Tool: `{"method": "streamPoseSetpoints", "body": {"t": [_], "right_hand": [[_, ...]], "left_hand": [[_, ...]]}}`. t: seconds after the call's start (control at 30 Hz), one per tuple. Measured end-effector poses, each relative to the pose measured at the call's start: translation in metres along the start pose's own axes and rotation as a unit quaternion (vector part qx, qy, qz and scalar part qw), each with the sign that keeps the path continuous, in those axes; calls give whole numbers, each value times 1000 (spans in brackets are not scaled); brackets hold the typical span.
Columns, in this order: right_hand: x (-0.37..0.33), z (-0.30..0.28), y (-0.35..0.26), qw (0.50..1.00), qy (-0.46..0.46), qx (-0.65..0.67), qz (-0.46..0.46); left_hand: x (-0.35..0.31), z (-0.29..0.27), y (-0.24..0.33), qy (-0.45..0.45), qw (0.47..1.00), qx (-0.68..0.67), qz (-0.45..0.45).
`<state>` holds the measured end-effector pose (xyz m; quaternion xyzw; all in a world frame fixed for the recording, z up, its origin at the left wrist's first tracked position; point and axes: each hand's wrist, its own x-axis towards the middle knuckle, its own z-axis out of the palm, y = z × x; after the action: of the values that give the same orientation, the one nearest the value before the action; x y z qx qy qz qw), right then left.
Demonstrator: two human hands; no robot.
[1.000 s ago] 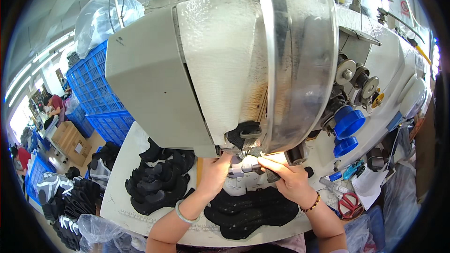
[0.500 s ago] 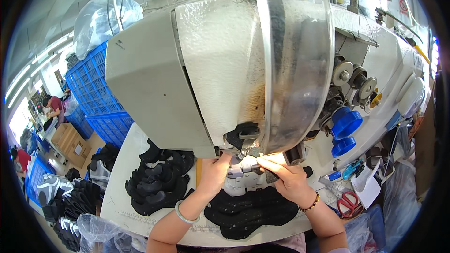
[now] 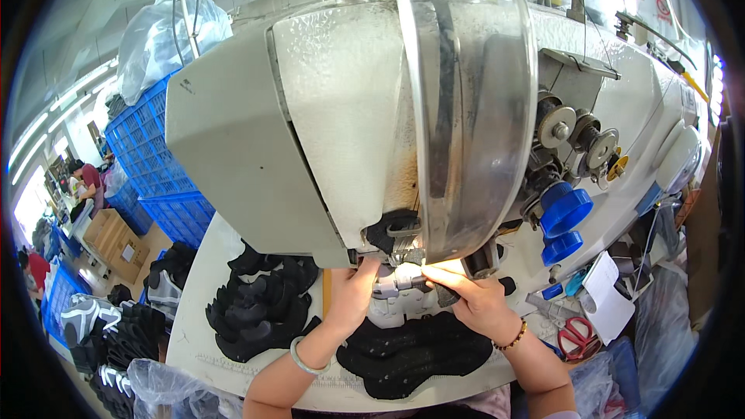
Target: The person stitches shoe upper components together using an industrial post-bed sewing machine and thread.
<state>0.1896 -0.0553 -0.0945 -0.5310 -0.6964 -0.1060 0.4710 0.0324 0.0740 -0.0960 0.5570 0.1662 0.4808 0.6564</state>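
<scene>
Both my hands work under the head of a large pale sewing machine [image 3: 341, 109], in the light at its needle area. My right hand [image 3: 485, 306] pinches a dark padded fabric piece [image 3: 446, 295], part of which sticks out below its fingers. Just left of the needle, my left hand [image 3: 349, 295] has its fingers drawn together; their tips and whatever they grip are hidden by the machine. Black fabric [image 3: 392, 231] shows behind the presser foot; whether it joins the right hand's piece, I cannot tell. Below my hands lies a stack of black shaped pieces [image 3: 411, 353].
A heap of curved black pieces [image 3: 260, 306] lies left on the white table [image 3: 213, 264]. Red-handled scissors [image 3: 576, 337] and papers [image 3: 607, 295] sit to the right. Blue crates [image 3: 151, 136] stand beyond the machine at left. A co-worker [image 3: 89, 182] is farther off.
The whole view has shifted slightly, so the machine appears a little farther left and lower. Both hands stay at the needle area, with barely any visible movement.
</scene>
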Motion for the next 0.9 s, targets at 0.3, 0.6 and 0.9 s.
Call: {"method": "streamPoseSetpoints", "body": {"t": [0.3, 0.6, 0.9], "right_hand": [[2, -8, -2, 998, -2, -63, -8], [0, 0, 2, 1000, 10, 6, 6], [0, 2, 2, 1000, 17, -2, -10]], "left_hand": [[-3, 7, 2, -3, 1000, -1, 24], [-2, 4, 0, 5, 999, 35, 16], [-1, 7, 6, -13, 999, 24, 25]]}}
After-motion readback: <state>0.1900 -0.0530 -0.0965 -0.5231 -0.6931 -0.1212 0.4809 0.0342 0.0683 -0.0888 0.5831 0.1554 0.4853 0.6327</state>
